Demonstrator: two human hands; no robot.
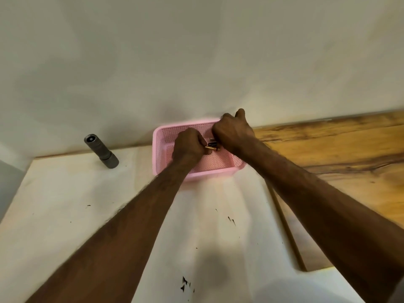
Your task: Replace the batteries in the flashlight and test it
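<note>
A grey flashlight (101, 152) stands upright on the white sheet at the back left, lens end up, apart from both hands. A pink perforated basket (161, 136) sits against the wall in the middle. Both hands are inside it. My left hand (189, 148) pinches a small copper-and-black battery (211, 146) by one end. My right hand (231, 133) is fisted right beside it, and a dark item shows at its fingers, mostly hidden. I cannot tell what that item is.
A white paper sheet (87, 215) with dark specks covers the table's left and middle. Bare wooden tabletop (338, 154) lies to the right. A pale wall (196, 62) rises directly behind the basket and flashlight.
</note>
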